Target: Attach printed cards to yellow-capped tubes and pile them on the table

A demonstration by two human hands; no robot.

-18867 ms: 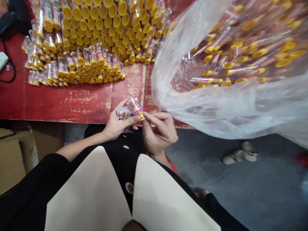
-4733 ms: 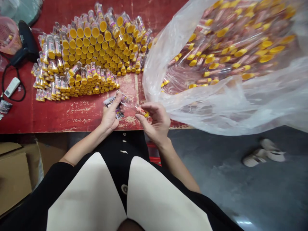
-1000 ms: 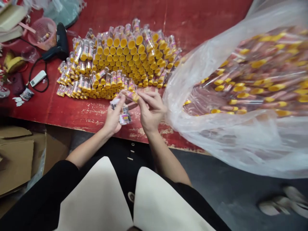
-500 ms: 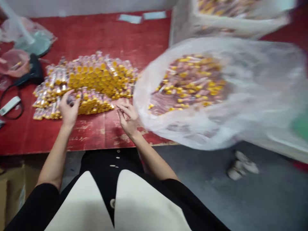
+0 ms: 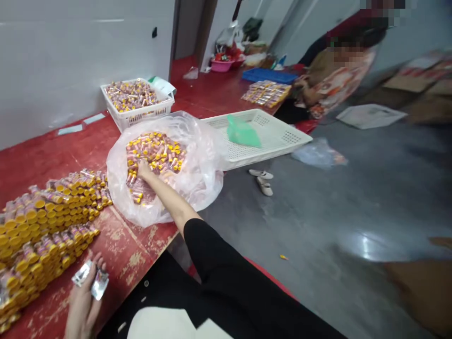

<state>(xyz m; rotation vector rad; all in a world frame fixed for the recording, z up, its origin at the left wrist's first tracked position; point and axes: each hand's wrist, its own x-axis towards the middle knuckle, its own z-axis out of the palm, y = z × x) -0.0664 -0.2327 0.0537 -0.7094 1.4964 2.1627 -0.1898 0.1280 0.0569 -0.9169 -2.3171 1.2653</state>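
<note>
My left hand [image 5: 84, 287] is low at the table's front edge, palm up, with two small shiny silver packets [image 5: 100, 283] held in its fingers. Beside it lie neat stacked rows of small tubes with yellow caps [image 5: 42, 214], caps facing me. My right arm reaches forward into a large clear plastic bag [image 5: 208, 188]. Inside the bag is a loose heap of the same yellow-capped tubes [image 5: 162, 150]. My right hand [image 5: 143, 169] is down among them, its fingers hidden.
Behind the bag stands a white basket [image 5: 141, 115] full of tubes. A white perforated tray [image 5: 278, 134] with green plastic [image 5: 243, 132] extends over the floor at the right. Farther back, a seated person [image 5: 328, 80] is beside laid-out packs [image 5: 267, 93] and a blue tray [image 5: 270, 75].
The view has swung to the right. My right hand has gone from beside the stacked rows into the bag. My left hand has left the rows and now shows silver packets.
</note>
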